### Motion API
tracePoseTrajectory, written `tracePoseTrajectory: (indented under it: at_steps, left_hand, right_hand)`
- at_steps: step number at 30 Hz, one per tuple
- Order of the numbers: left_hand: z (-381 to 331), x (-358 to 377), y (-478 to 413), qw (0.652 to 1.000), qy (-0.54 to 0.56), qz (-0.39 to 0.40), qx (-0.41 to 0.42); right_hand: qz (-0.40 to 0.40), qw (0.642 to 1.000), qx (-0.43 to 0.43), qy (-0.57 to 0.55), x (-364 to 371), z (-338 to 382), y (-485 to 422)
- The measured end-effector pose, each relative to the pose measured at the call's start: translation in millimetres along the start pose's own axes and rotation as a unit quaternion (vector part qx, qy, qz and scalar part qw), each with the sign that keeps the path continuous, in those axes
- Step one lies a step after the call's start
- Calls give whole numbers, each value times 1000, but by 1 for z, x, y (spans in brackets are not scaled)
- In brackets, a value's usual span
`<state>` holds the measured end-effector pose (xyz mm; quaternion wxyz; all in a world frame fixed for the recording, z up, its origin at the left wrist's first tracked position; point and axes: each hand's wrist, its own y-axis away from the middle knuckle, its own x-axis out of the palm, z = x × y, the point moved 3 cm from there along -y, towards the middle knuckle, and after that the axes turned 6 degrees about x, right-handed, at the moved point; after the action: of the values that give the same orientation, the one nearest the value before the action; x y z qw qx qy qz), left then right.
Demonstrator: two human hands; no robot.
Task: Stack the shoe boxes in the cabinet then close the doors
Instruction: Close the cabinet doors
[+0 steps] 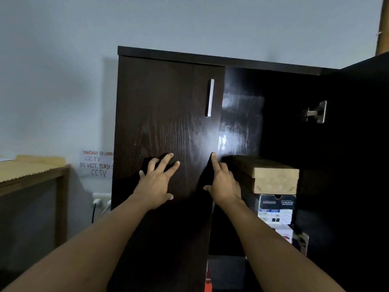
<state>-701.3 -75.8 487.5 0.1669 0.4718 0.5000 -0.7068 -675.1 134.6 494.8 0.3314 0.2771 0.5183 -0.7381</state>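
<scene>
The dark wood-grain cabinet (210, 57) is open on its right side, and a stack of shoe boxes sits in that compartment. A brown cardboard shoe box (273, 175) lies on top, resting on a dark shoe box (276, 202) with a white label. A white box (283, 232) is beneath that, and the shelf under the stack is hidden.

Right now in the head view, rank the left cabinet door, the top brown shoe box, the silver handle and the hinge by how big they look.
1. left cabinet door
2. brown shoe box
3. silver handle and hinge: too close to rank, one long and thin, the other squat.
</scene>
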Motion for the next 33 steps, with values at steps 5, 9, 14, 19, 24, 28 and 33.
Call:
tracePoseTrajectory:
  at_steps: [5,9,14,19,24,28,33]
  left_hand:
    - [-19,-16,-5,997,67,36,-10]
    - [-85,-32,3,988,132,16,76]
    - [-225,-67,22,945,202,-64,248]
    - [-348,-99,26,905,246,-92,335]
    - [-410,-118,31,888,250,-108,370]
    - [-407,-124,28,890,257,-115,359]
    - [-338,-123,30,917,261,-129,272]
  right_hand:
    - [7,999,-5,-52,-50,-9,19]
    - [-158,965,-15,-207,-144,-58,90]
    - [-419,895,-6,-154,-270,-166,201]
    - [-244,912,89,-317,-301,-254,210]
    - [-132,838,109,-519,-293,-262,199]
    - [-80,810,106,-571,-279,-252,188]
    - [38,819,36,-572,-237,-192,157]
